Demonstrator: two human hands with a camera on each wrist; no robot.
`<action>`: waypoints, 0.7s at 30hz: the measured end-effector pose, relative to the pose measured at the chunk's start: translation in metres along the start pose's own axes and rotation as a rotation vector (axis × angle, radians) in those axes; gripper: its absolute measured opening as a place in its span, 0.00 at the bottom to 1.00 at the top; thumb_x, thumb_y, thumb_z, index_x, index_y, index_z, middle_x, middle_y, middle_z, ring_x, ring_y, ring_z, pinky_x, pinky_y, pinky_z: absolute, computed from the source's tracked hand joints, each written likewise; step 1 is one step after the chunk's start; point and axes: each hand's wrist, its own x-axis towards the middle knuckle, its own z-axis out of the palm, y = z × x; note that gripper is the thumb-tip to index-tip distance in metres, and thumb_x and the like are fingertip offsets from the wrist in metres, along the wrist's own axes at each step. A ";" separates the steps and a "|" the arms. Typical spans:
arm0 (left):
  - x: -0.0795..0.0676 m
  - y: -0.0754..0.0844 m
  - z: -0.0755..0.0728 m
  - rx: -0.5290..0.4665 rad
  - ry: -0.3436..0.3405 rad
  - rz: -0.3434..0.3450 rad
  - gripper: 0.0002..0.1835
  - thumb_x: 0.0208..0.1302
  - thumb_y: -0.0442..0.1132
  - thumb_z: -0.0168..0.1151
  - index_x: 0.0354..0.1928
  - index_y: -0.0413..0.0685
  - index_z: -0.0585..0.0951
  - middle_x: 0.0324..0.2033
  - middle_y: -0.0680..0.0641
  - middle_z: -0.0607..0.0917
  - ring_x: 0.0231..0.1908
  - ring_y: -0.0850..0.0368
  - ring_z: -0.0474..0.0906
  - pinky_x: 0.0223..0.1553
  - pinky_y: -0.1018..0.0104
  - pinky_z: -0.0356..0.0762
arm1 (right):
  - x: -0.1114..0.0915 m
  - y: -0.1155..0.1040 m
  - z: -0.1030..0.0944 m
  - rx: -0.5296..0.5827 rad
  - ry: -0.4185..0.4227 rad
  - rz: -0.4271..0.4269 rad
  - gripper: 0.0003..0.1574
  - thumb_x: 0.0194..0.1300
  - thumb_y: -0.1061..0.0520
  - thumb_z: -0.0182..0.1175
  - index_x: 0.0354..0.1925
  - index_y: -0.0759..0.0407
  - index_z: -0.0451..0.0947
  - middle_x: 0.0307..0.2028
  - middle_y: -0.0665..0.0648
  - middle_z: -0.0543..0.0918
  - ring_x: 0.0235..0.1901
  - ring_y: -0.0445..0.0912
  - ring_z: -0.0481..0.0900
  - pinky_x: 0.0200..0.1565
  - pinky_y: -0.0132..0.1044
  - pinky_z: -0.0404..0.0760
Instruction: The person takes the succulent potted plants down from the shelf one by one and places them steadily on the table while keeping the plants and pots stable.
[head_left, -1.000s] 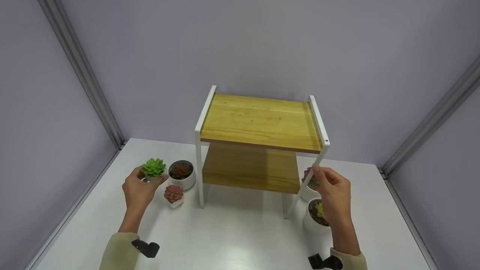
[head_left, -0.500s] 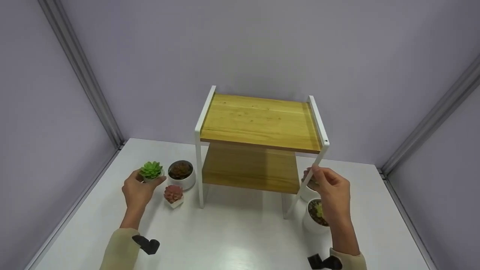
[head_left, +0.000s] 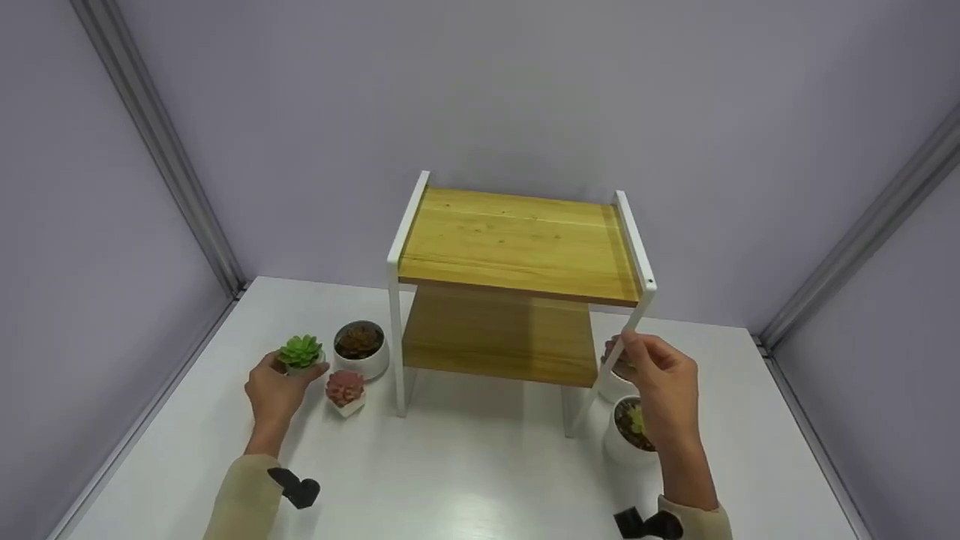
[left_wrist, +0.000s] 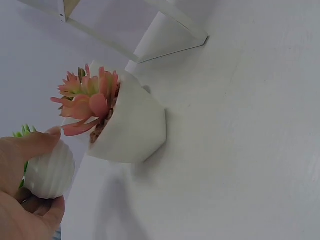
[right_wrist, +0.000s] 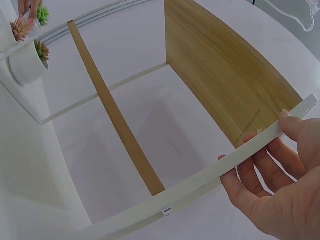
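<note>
My left hand grips a small white ribbed pot with a green succulent in it, thumb on one side and fingers on the other. Right beside it on the table stand a pink succulent in a white angular pot and a brown succulent in a round white pot. With thumb and fingers my right hand holds the white front leg of a two-tier shelf. Its upper and lower boards are yellowish wood.
Behind my right hand, partly covered by it, are two more white potted succulents: a yellow-green one and a reddish one near the shelf's leg. Grey-white walls enclose the white table at the back and both sides.
My left hand has brought the green succulent slightly down and left in the head view, a little nearer to me. The right hand keeps its hold on the shelf leg.
</note>
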 end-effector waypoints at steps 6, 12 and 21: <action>0.001 -0.009 0.004 -0.004 -0.002 -0.015 0.44 0.52 0.45 0.77 0.67 0.32 0.67 0.64 0.29 0.73 0.67 0.34 0.68 0.66 0.44 0.70 | 0.000 -0.001 0.000 -0.040 0.000 0.000 0.30 0.65 0.39 0.62 0.45 0.66 0.83 0.40 0.60 0.87 0.45 0.52 0.87 0.49 0.37 0.86; 0.004 -0.015 0.007 0.014 0.009 -0.030 0.44 0.52 0.45 0.76 0.67 0.31 0.68 0.64 0.28 0.73 0.67 0.34 0.67 0.67 0.43 0.68 | -0.001 -0.001 0.000 -0.045 0.012 0.000 0.30 0.65 0.39 0.62 0.45 0.66 0.83 0.40 0.59 0.87 0.44 0.50 0.87 0.49 0.37 0.86; 0.007 -0.021 0.010 0.047 0.019 -0.033 0.42 0.53 0.45 0.75 0.66 0.32 0.69 0.63 0.28 0.74 0.66 0.34 0.68 0.67 0.41 0.67 | -0.002 0.000 0.000 -0.006 -0.002 -0.026 0.28 0.66 0.42 0.62 0.44 0.67 0.83 0.40 0.62 0.86 0.44 0.53 0.87 0.49 0.38 0.86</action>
